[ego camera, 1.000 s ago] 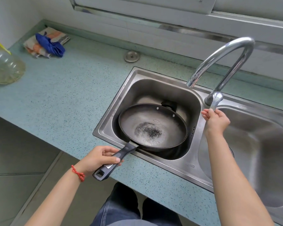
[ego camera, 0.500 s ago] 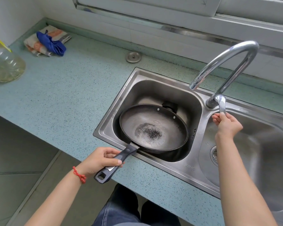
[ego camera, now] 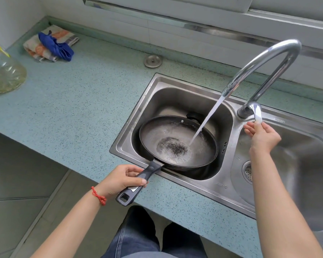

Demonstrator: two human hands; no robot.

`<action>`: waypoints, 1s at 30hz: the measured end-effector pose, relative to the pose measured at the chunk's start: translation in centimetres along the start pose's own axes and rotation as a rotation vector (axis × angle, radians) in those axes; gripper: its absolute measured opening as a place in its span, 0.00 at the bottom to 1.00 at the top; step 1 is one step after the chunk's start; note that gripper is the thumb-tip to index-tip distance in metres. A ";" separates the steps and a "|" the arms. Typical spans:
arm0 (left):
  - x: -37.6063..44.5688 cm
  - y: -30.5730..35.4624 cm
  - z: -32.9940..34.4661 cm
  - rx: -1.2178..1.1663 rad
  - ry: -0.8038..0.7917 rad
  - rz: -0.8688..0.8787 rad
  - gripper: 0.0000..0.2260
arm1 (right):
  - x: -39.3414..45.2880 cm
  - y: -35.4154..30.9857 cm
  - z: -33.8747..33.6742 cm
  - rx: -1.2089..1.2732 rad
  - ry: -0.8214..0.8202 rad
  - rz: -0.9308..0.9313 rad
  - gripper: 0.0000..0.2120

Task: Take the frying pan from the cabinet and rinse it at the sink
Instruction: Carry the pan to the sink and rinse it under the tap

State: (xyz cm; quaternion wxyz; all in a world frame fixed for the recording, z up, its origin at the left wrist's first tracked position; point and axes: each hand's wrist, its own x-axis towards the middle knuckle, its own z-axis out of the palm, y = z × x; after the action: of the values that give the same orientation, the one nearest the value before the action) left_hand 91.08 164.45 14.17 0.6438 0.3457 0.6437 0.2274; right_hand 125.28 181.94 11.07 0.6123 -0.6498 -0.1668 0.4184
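Observation:
A black frying pan point(ego camera: 166, 133) with a worn patch in its middle rests across the left basin of the steel double sink point(ego camera: 142, 101). My left hand point(ego camera: 119, 178) grips the pan's dark handle over the counter edge. The curved chrome faucet point(ego camera: 268, 58) pours a stream of water point(ego camera: 206, 120) onto the right side of the pan, where it spreads. My right hand point(ego camera: 263, 135) holds the faucet's lever point(ego camera: 256, 112) at the tap's base.
A blue speckled counter point(ego camera: 73, 101) runs left of the sink. On it lie a blue and patterned cloth point(ego camera: 52, 43), a large clear bottle point(ego camera: 4, 71) at the far left and a metal sink plug point(ego camera: 152, 61). The right basin's drain strainer point(ego camera: 248, 172) shows.
Water now runs from the faucet into the pan; earlier it was dry. My right hand has moved the lever to the right. The left hand keeps the pan in place.

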 end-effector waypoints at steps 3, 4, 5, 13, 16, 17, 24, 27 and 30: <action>0.4 0.0 -0.1 -0.007 -0.024 0.010 0.28 | -3.2 0.8 -0.2 -0.062 -0.004 0.037 0.14; 0.5 0.0 -0.1 -0.003 -0.040 0.018 0.26 | -4.8 1.1 -0.1 -0.102 -0.020 0.039 0.14; 0.7 0.1 -0.1 0.015 -0.052 0.029 0.24 | -6.5 1.5 -0.1 -0.147 -0.036 0.038 0.14; 1.9 -0.8 0.1 0.046 -0.068 0.124 0.06 | -24.6 4.0 1.9 -0.452 -0.287 0.084 0.09; 2.0 -1.0 0.3 0.074 -0.030 0.156 0.09 | -29.7 4.8 2.7 -0.562 -0.354 0.197 0.11; 2.0 -1.0 0.3 0.079 -0.020 0.167 0.10 | -30.8 5.1 2.9 -0.589 -0.379 0.248 0.12; 2.7 -1.4 0.1 0.010 -0.017 0.122 0.08 | -32.5 6.0 5.7 -0.252 -0.455 0.553 0.06; 3.4 -1.5 -0.1 -0.079 -0.031 0.029 0.12 | -32.3 7.1 6.3 -0.267 -0.437 0.504 0.04; 3.5 -1.2 0.1 -0.183 -0.167 -0.056 0.14 | -32.1 7.7 6.0 -0.310 -0.440 0.429 0.04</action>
State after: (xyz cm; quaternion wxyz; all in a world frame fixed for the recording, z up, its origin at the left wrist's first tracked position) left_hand 91.23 166.23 10.87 0.7301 0.2851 0.5738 0.2372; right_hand 99.42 160.96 15.39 0.3535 -0.6495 -0.2160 0.6376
